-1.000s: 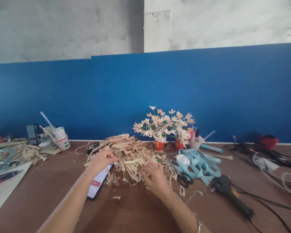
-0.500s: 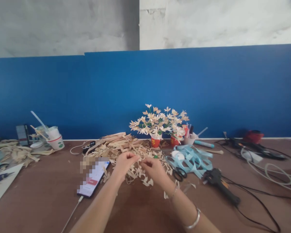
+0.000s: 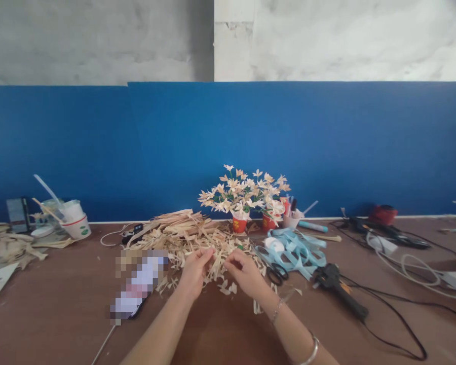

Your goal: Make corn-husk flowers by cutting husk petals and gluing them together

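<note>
Straw-coloured strips point(image 3: 197, 237) lie heaped on the bench point(image 3: 53, 304) beyond the left hand point(image 3: 195, 272) and right hand point(image 3: 244, 272). Both curl inward at the fingertips; whether either grasps a piece, I cannot tell. Strips this thin favour a light pinch.

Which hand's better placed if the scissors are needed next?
Right, likely: the right hand is nearer the scissors, which lie just off its outer side; the left hand sits farther away, with the right hand in between.
</note>
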The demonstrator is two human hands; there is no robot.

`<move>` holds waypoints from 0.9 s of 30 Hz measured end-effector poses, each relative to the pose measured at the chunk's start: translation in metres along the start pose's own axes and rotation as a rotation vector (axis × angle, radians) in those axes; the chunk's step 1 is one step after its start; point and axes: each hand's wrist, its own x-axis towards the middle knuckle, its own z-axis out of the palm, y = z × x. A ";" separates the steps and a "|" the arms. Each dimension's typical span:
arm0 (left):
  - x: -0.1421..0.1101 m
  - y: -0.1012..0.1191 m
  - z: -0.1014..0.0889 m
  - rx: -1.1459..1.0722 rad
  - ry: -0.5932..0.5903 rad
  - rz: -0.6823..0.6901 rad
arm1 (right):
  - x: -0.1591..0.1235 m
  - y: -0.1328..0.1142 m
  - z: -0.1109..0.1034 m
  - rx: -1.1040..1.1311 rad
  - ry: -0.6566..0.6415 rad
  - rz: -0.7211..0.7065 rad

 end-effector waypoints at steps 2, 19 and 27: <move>0.002 -0.003 -0.001 -0.033 -0.005 -0.003 | -0.001 0.002 0.000 0.013 0.033 -0.064; -0.013 -0.024 0.012 -0.045 -0.190 -0.093 | -0.008 0.004 -0.003 -0.031 0.095 -0.149; -0.014 -0.022 0.012 -0.086 -0.113 -0.086 | -0.010 0.003 0.000 -0.015 0.117 -0.136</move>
